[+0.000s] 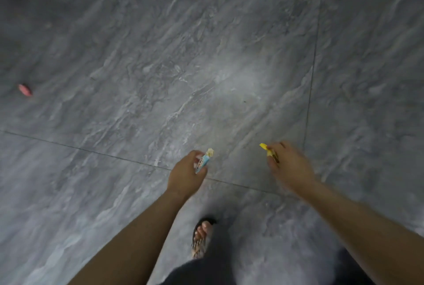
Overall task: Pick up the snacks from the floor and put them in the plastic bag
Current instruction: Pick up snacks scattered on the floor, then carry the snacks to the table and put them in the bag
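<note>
With the left hand (185, 175) pinching a blue snack (202, 162) and the right hand (290, 165) a yellow snack (268, 152), bending for the pink snack (25, 90) at nine o'clock could shake one loose.

Glossy grey marble-look floor tiles (160, 66); shiny plastic-film snack wrappers (203, 162), light-blue and yellow (263, 147).

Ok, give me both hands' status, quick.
Left hand: closed on a blue-and-white snack.
Right hand: closed on a yellow snack.
</note>
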